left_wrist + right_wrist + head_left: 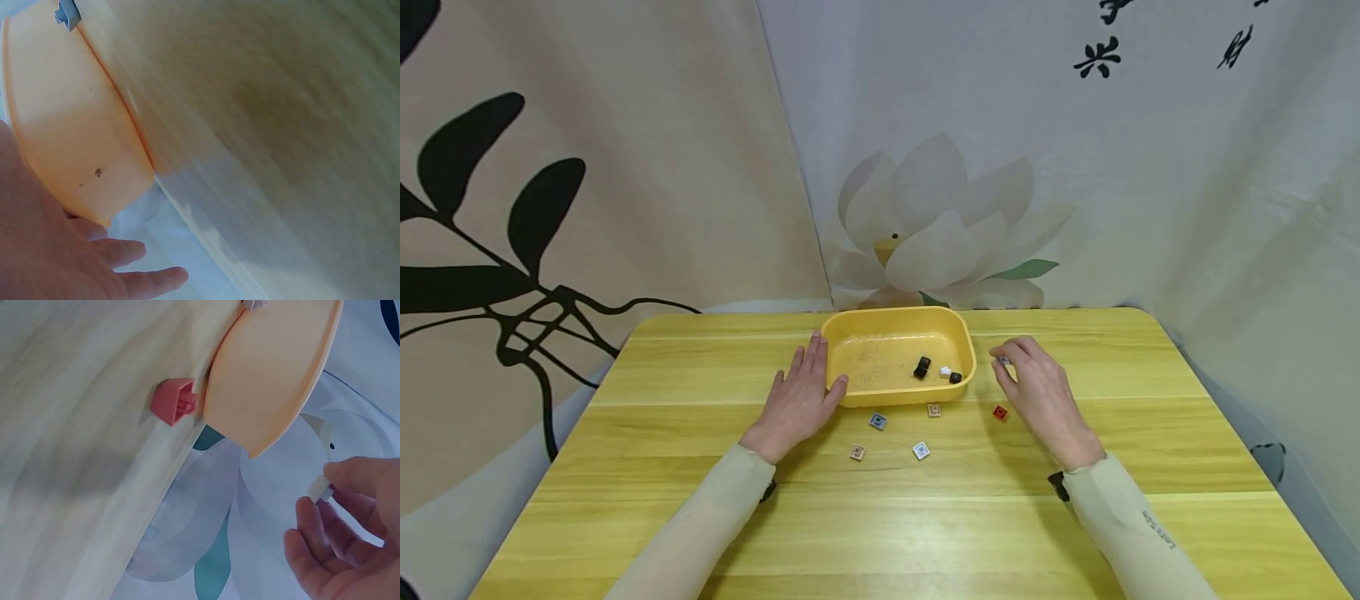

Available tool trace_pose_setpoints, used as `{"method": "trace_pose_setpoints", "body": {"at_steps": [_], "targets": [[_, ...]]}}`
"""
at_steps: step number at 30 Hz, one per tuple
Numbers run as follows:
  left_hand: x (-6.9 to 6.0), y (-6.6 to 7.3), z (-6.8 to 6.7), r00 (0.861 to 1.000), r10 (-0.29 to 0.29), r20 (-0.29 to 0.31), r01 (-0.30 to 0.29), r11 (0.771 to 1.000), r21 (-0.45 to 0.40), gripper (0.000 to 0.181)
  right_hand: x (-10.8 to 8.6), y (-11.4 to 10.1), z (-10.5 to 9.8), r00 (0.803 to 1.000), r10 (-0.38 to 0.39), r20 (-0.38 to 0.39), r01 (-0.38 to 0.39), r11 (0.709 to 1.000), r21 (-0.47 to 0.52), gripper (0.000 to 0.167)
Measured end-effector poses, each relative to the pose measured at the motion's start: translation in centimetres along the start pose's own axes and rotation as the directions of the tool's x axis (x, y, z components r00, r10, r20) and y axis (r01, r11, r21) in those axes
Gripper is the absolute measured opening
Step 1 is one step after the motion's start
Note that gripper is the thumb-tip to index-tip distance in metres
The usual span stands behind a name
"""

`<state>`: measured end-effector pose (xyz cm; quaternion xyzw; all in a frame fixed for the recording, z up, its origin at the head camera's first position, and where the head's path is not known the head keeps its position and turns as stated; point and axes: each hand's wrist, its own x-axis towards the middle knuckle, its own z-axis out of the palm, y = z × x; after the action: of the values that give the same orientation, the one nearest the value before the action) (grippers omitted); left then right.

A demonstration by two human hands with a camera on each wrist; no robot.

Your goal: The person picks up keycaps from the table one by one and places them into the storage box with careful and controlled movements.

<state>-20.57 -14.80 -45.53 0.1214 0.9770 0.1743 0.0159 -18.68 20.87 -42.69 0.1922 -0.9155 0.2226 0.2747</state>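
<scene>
A yellow plastic tray (880, 398) stands near the table's far edge, with several black and white keycaps (945, 372) inside at its right end. My left hand (801, 396) rests against the tray's left end, fingers straight and thumb at the near rim. To the right of the tray, my right hand (1037, 392) pinches a pale keycap (319, 488) between thumb and fingertips, above the table. A red keycap (173, 401) lies upside down close by, its stem showing. In front of the tray lie a blue-grey keycap (877, 422) and several pale keycaps (921, 450).
The wooden table (880, 533) reaches toward me beneath both forearms. Behind it hangs a pale cloth (955, 100) printed with a lotus and leaves. Dark bands (1058, 486) show at both wrists.
</scene>
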Motion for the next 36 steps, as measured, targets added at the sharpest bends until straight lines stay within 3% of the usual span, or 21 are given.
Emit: {"method": "trace_pose_setpoints", "body": {"at_steps": [7,16,29,36], "targets": [[0.0,-0.1,0.1,1.0,0.002,0.001,-0.002,1.0,0.013,0.081,0.6,-0.7,0.1,1.0,-0.013,-0.009,0.013,1.0,0.016,0.011],[0.0,0.0,0.2,1.0,0.004,-0.004,-0.004,1.0,0.015,0.081,1.6,-2.0,0.8,0.996,-0.092,-0.012,0.092,0.993,0.071,0.014],[0.0,0.0,0.0,1.0,0.006,-0.01,-0.006,1.0,0.009,0.081,2.9,-3.1,2.5,0.986,-0.145,0.081,0.138,0.987,0.086,0.016],[0.0,-0.1,0.1,1.0,0.004,-0.006,-0.004,1.0,0.008,0.081,3.7,-3.6,3.3,0.974,-0.138,0.18,0.124,0.988,0.088,0.014]]}}
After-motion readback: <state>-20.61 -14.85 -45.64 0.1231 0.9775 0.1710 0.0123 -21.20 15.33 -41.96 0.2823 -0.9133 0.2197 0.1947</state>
